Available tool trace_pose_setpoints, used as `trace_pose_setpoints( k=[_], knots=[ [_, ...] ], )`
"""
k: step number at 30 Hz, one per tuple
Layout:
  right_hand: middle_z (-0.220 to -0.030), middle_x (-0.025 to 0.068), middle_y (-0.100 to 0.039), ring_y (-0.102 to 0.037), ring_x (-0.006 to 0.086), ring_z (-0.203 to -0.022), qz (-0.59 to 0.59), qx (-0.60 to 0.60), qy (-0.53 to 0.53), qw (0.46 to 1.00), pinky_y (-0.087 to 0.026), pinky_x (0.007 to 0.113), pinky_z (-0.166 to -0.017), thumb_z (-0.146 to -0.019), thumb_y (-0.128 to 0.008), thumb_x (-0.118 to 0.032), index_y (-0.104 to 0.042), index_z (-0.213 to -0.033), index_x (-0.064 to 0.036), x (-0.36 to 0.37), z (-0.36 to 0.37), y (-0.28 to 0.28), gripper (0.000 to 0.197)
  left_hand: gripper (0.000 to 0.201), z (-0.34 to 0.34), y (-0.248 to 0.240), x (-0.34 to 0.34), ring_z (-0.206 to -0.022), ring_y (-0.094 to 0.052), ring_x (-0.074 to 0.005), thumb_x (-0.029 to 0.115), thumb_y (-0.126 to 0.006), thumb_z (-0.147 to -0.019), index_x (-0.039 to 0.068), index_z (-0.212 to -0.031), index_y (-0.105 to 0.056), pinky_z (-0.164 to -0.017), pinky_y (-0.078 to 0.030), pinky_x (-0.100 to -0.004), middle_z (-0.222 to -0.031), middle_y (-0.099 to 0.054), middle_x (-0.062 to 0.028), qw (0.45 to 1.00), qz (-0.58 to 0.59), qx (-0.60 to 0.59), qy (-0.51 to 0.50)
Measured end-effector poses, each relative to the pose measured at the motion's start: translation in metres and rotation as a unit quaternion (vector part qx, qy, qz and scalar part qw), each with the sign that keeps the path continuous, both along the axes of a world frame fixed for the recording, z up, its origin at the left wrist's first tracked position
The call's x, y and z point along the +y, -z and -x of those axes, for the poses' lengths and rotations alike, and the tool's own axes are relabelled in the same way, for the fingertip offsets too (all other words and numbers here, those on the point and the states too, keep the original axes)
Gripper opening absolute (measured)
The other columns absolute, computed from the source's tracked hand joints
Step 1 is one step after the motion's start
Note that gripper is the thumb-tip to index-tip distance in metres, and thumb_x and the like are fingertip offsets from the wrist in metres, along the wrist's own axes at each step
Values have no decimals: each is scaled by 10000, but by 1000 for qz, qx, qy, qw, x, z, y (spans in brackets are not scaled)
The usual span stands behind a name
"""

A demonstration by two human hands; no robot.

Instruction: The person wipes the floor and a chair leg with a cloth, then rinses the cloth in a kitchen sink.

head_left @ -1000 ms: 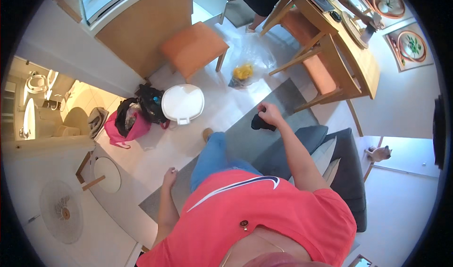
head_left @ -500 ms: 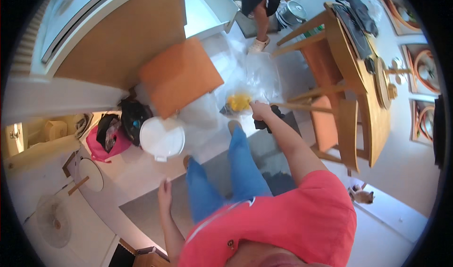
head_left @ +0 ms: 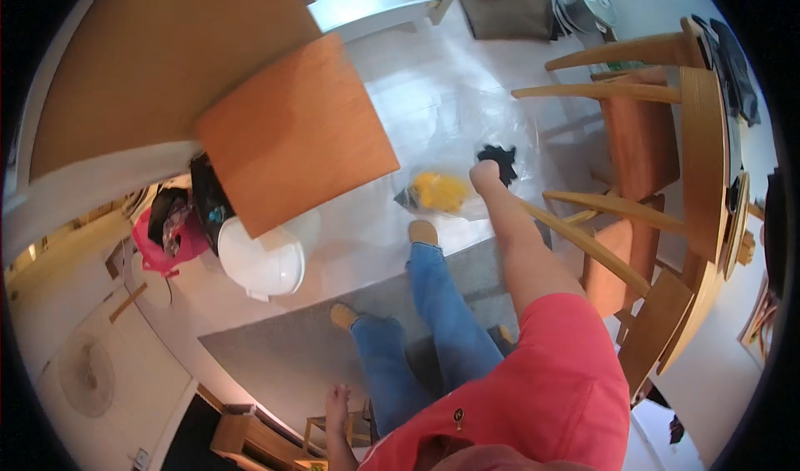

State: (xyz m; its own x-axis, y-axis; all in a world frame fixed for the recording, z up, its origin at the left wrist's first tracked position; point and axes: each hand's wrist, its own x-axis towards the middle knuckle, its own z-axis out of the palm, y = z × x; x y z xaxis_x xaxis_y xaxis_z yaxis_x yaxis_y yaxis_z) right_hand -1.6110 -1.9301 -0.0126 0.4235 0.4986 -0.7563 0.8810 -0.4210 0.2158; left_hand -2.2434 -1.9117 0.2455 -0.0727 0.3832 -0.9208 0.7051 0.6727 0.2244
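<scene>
Down on the pale floor (head_left: 367, 246), seen from our head camera, we reach our right hand (head_left: 486, 174) out to a dark crumpled thing (head_left: 498, 159) that lies at the mouth of a clear plastic bag (head_left: 467, 129). The bag is spread flat on the floor between the wooden stool (head_left: 292, 129) and the wooden chair (head_left: 633, 129), and it also holds something yellow (head_left: 440, 192) just beside our wrist. Our right grip looks curled over the dark thing, touching it, but we cannot tell whether the fingers are pressed onto it or only resting there, since the hand is small and seen from behind. Our left hand (head_left: 337, 400) hangs low by our side over the grey rug (head_left: 283, 354), fingers loosely spread and holding nothing. A white lidded bin (head_left: 262, 259) stands near the stool, with a pink bag (head_left: 171, 238) beyond it. To do this well, we judge that we should gather the dark thing fully into the fingers before lifting, keep the thin plastic from snagging along with it, and steady the bag's edge with the free hand if the film clings. We should also keep our feet planted on the rug's edge while bending so far forward.
</scene>
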Motion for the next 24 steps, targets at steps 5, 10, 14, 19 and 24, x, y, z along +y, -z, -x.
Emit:
trace_pose_setpoints(
  k=[5, 10, 14, 19, 24],
  knots=[
    [-1004, 147, -662, -632, 288, -963, 60, 139, 58, 987, -517, 381, -798, -721, -627, -176, -697, -933, -91, -1, 45, -113, 239, 379, 31, -31, -29, -821, -538, -128, 307, -504, -929, 46, -1204, -500, -704, -430, -260, -915, -563, -29, 999, -6, -38, -31],
    [-960, 196, -650, -618, 354, -937, 7, 189, 28, 981, -498, 418, -822, -690, -591, -191, -653, -976, -33, -6, 121, -177, 333, 415, 71, -40, -53, -1029, -577, -281, 288, -487, -922, -9, -1212, -502, -883, -447, -355, -1120, -590, -183, 995, -79, -29, 61],
    [-917, 184, -657, -629, 354, -881, -61, 281, -54, 956, -501, 402, -792, -668, -602, -215, -689, -879, -73, 37, 223, -251, 269, 427, 99, -62, -50, -1063, -568, -291, 290, -502, -905, -4, -1216, -508, -907, -440, -365, -1155, -581, -195, 986, -158, -48, -7],
    [-815, 154, -671, -646, 297, -778, -4, 368, -200, 908, -505, 375, -728, -667, -618, -198, -687, -821, -64, 101, 376, -343, 215, 423, 172, -101, -62, -1045, -574, -308, 292, -511, -895, 1, -1202, -516, -891, -443, -381, -1133, -592, -195, 979, -180, -41, -92],
    [-744, 107, -659, -624, 204, -696, 26, 414, -330, 848, -493, 321, -667, -686, -607, -133, -658, -804, -10, 152, 534, -395, 178, 411, 298, -91, -98, -1034, -560, -363, 288, -505, -889, 5, -1187, -524, -879, -439, -416, -1126, -585, -211, 966, -211, 59, -134]
  ],
)
